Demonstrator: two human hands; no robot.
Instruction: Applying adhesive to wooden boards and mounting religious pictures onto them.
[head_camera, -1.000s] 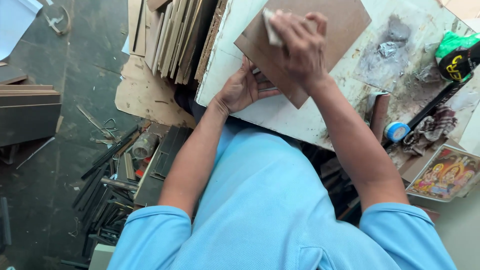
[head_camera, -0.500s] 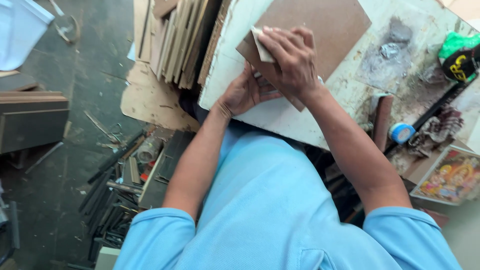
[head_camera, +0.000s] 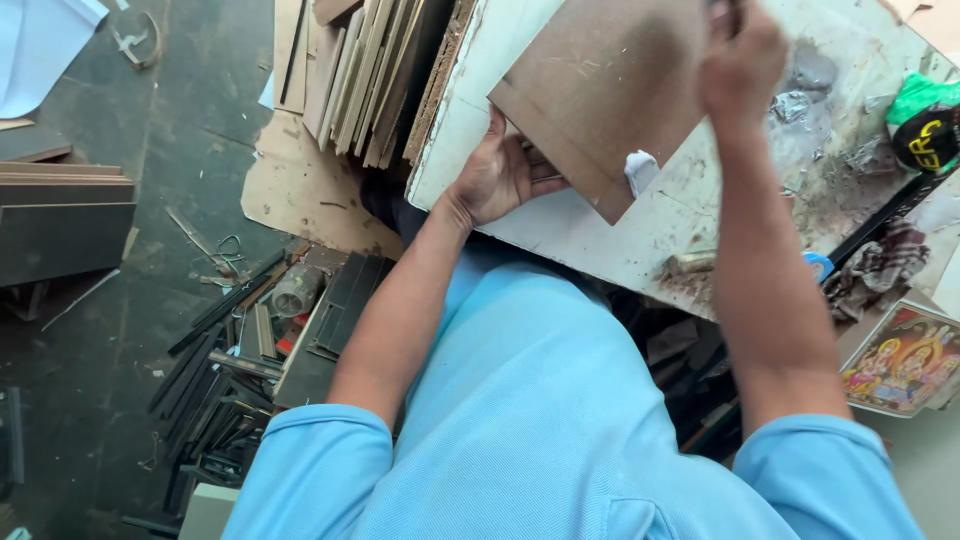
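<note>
Looking down from my head, my left hand (head_camera: 500, 175) curls around the edge of a brown board (head_camera: 600, 95) lying on the dirty white table (head_camera: 590, 245). My right hand (head_camera: 742, 60) is closed in a fist above the board. I cannot tell what it holds. A small white scrap (head_camera: 640, 170) sits at the board's lower corner.

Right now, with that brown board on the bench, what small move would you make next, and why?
Probably bring the right hand back down onto the brown board: it hovers at the far edge, while the left hand steadies the near edge.
</note>
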